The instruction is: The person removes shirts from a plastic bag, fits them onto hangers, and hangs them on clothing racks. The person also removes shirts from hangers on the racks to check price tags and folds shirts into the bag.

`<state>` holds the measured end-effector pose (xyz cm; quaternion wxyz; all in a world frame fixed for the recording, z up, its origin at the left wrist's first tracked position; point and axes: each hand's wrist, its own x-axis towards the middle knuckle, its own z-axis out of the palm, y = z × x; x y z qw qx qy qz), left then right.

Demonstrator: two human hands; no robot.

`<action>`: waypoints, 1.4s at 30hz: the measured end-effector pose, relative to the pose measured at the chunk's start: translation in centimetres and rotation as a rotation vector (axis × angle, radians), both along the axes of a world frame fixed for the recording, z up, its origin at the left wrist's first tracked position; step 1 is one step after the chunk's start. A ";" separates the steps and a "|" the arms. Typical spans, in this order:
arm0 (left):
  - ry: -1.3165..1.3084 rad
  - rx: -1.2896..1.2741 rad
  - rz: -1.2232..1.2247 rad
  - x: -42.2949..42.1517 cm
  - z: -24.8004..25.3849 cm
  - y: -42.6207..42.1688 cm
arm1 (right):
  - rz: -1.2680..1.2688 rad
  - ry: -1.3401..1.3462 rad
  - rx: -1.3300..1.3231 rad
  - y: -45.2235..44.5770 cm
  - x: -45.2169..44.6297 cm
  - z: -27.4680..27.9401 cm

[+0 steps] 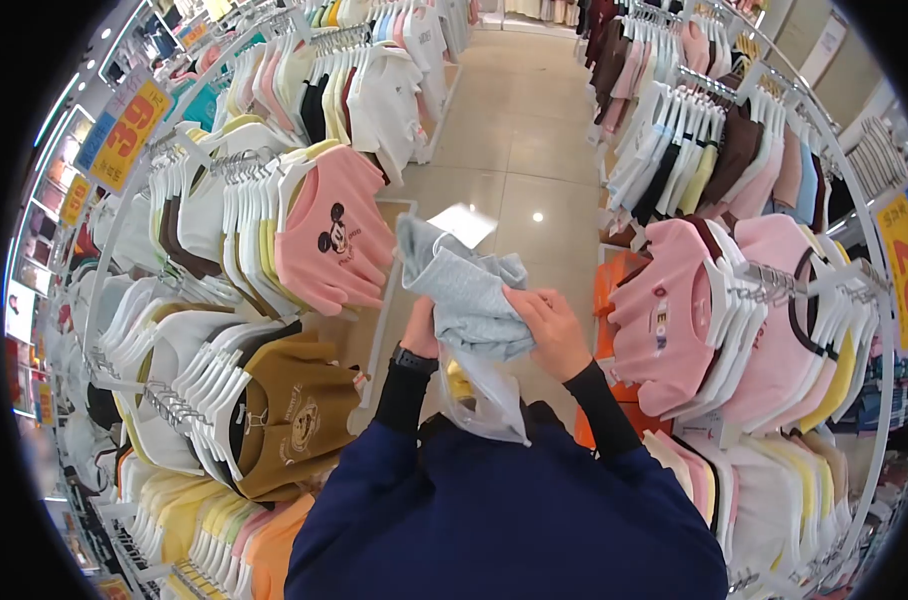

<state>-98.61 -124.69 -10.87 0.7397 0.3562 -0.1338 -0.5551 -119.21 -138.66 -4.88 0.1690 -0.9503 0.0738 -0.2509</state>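
A light grey folded garment (pixel 484 310) is held up in front of my chest between both hands. My left hand (pixel 421 330), with a black band on its wrist, grips the left side; its fingers are partly hidden behind the cloth. On the opposite edge, my right hand (pixel 551 330) is closed with its fingers over the fabric. A clear plastic bag (pixel 484 405) hangs beneath the garment, against my dark blue top. Something yellow shows through the plastic. Just beyond the garment is a white, paper-like sheet (pixel 464 224); what supports it is unclear.
Clothes racks line both sides of a tiled aisle (pixel 514 130). At left hang a pink mouse-print top (pixel 324 240) and a brown sweatshirt (pixel 294 415). Pink tops (pixel 664 315) hang close on the right, above an orange bag-like item (pixel 619 290). Price signs (pixel 124 130) stand over the racks.
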 end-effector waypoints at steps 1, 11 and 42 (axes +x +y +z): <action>0.070 -0.018 -0.020 0.7 -0.5 -1.0 | 0.035 -0.022 0.064 -0.6 0.5 0.8; -0.002 -0.127 0.114 3.7 -5.7 -9.8 | 0.079 -0.185 0.842 -8.1 6.3 -0.3; -0.862 0.221 0.058 29.0 5.1 -47.3 | 0.051 -0.494 1.618 -46.9 40.0 2.5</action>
